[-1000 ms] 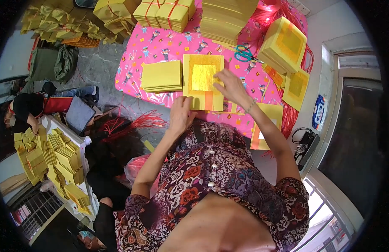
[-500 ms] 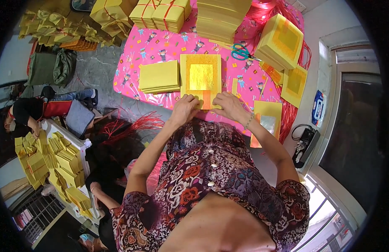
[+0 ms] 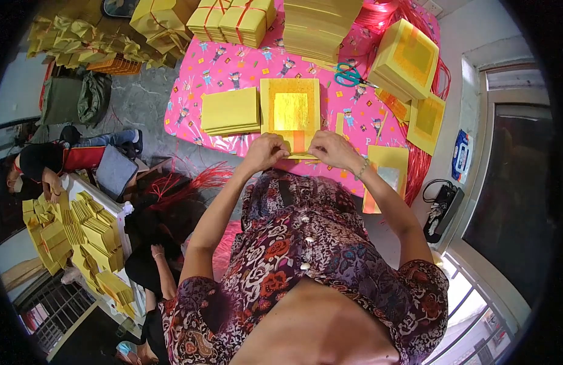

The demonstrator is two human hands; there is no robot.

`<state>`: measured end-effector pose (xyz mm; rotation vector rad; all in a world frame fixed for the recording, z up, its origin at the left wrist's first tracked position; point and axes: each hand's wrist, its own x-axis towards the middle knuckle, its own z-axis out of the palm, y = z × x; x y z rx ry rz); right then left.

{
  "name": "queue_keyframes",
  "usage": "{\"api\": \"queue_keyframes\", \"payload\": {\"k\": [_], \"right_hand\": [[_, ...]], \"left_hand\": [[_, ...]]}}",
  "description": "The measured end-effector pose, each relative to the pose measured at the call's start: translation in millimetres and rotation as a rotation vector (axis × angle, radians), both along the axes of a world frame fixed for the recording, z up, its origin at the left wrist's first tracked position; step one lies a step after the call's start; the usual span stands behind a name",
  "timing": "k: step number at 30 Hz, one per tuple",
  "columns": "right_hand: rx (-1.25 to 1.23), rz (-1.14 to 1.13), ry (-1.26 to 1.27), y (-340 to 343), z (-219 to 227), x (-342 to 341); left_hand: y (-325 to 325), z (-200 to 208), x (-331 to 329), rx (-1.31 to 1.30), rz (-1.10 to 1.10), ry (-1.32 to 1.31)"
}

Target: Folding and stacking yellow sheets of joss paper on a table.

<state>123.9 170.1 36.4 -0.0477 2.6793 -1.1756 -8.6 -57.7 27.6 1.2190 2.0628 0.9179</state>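
A yellow paper sheet [image 3: 290,111] with a gold foil square and an orange strip lies in front of me on the pink patterned tablecloth [image 3: 199,67]. It seems to rest on more sheets of the same kind. At its near edge my left hand [image 3: 267,151] pinches the left corner with bent fingers, while my right hand [image 3: 331,149] pinches the right corner. Between the hands this edge is turned up in a narrow fold. Just left of the sheet sits a small pile of folded yellow paper [image 3: 231,109], touched by neither hand.
Teal-handled scissors [image 3: 348,75] lie beyond my right hand, near a thick stack of foil sheets [image 3: 405,58]. Tied yellow bundles [image 3: 231,23] stand at the back. Loose sheets [image 3: 388,159] lie right of my forearm. Other people work at a table [image 3: 127,226] on the left.
The sheet's near edge has been turned up, and less of the orange strip shows. Both hands have curled more over it. On the left, co-workers' arms have shifted.
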Motion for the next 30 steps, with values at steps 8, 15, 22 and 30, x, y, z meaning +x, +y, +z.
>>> {"api": "queue_keyframes", "payload": {"k": [8,15,22,30], "right_hand": [[-0.024,-0.020,0.069,-1.2,-1.2,0.3],[0.156,0.037,0.324,-13.6,-0.9,7.2],[0.122,0.068,0.290,5.8,3.3,-7.2],[0.083,-0.144,0.166,41.7,20.1,-77.4]], "left_hand": [[2.9,-3.1,-6.8,-0.029,-0.013,-0.106],[4.0,4.4,-2.1,-0.094,0.002,-0.008],[12.8,46.7,18.2,0.087,0.094,0.323],[27.4,32.6,39.4,0.165,0.143,0.539]]}}
